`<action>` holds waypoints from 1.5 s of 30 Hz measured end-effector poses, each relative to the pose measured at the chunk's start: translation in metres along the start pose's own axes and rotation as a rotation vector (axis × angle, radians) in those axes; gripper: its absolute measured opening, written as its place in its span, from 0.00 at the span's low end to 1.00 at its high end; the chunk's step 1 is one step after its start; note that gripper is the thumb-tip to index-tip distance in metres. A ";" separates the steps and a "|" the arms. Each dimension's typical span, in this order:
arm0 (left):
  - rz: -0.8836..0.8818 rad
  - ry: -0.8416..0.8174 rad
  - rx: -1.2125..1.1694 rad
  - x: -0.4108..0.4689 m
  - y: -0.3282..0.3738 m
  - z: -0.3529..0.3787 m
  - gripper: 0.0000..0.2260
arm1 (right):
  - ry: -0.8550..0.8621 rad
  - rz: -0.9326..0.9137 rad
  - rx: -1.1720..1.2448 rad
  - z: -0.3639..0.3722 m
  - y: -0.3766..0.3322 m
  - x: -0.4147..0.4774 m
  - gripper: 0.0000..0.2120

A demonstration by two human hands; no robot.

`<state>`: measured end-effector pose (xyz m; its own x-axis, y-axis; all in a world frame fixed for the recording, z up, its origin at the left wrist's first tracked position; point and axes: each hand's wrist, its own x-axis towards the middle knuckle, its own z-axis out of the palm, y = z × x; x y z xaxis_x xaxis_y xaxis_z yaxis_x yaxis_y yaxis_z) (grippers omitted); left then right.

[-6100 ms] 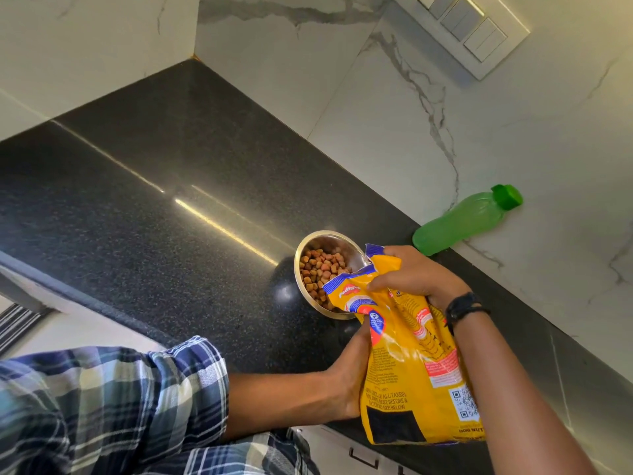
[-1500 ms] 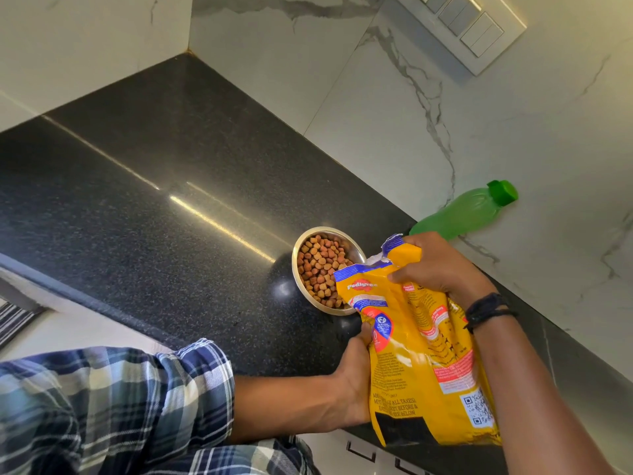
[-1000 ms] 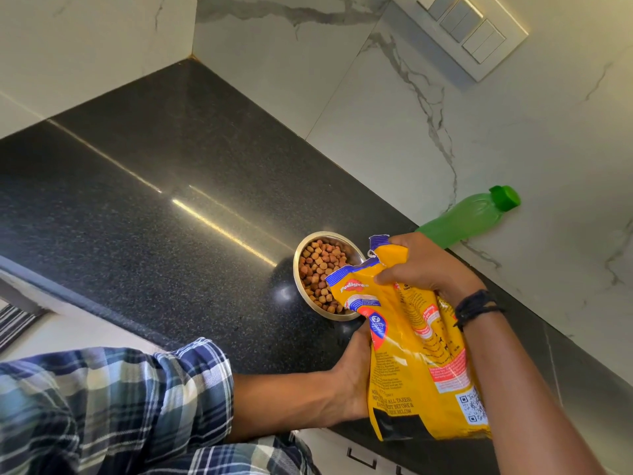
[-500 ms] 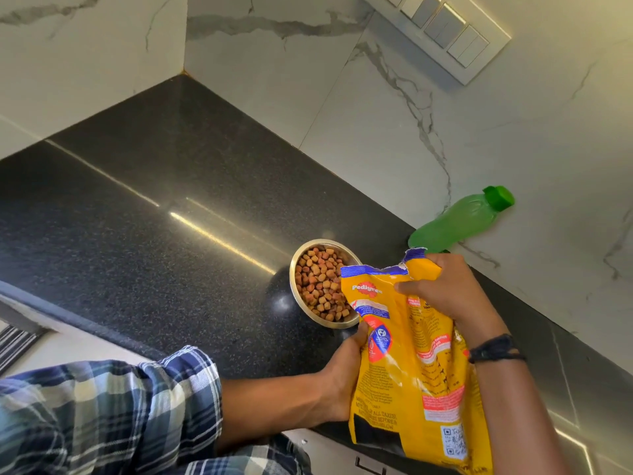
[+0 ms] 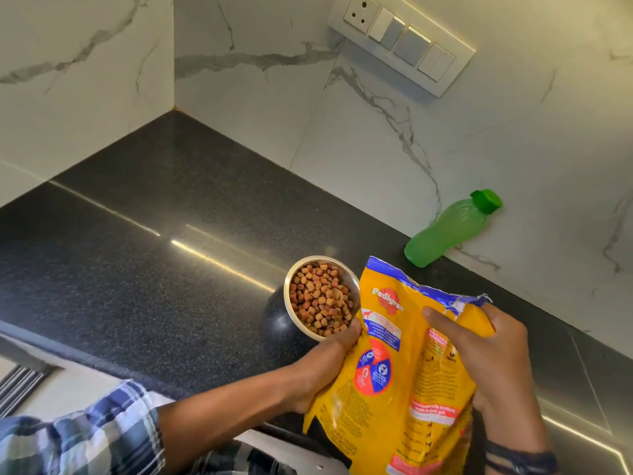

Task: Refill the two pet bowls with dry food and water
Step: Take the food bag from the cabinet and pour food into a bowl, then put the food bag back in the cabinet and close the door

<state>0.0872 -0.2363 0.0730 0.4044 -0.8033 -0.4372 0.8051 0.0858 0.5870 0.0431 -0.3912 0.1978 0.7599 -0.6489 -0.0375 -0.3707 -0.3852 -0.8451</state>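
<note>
A steel bowl (image 5: 291,286) full of brown kibble (image 5: 320,299) stands on the black counter (image 5: 154,269). Just right of it a yellow pet food bag (image 5: 394,371) is held upright, its torn blue top open and clear of the bowl. My left hand (image 5: 329,365) grips the bag's left edge, its thumb touching the bowl's near rim. My right hand (image 5: 479,347) holds the bag's upper right side near the opening. A green water bottle (image 5: 448,231) with its cap on stands against the wall behind the bag. I see only one bowl.
Marble walls meet in a corner at the back left. A switch panel (image 5: 400,42) sits high on the back wall. The counter's front edge runs along the lower left, with white cabinet fronts below.
The bag has been tipped back upright and drawn to the right, away from the bowl. The bowl holds more kibble than six seconds ago. The camera has tilted up.
</note>
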 end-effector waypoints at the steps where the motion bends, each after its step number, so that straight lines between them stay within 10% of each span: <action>1: 0.007 0.027 0.040 -0.005 0.006 -0.005 0.17 | 0.013 0.002 0.043 0.002 -0.002 -0.002 0.10; 14: 0.458 0.585 0.531 -0.082 0.138 -0.141 0.21 | -0.231 -0.035 0.503 0.175 -0.055 0.012 0.10; 22: 0.762 0.868 0.569 -0.095 0.180 -0.200 0.18 | -0.007 -0.224 0.579 0.276 -0.096 0.027 0.07; 27: 0.870 0.937 1.212 -0.099 0.136 -0.195 0.43 | 0.186 -0.141 0.646 0.311 -0.100 0.030 0.07; 31: 0.652 0.897 1.276 -0.060 0.097 -0.190 0.57 | 0.117 -0.187 0.625 0.321 -0.109 0.005 0.10; 38: 0.827 1.111 0.771 -0.050 0.107 -0.193 0.28 | -0.580 -0.269 0.446 0.273 -0.119 0.001 0.41; 45: 0.929 1.092 0.785 -0.099 0.179 -0.179 0.10 | -0.499 -0.136 0.395 0.208 -0.100 0.045 0.42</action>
<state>0.2687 -0.0354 0.0991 0.9682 0.1540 0.1973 -0.1436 -0.3038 0.9419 0.2253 -0.2455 0.1694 0.9783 -0.1915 -0.0792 -0.1017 -0.1107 -0.9886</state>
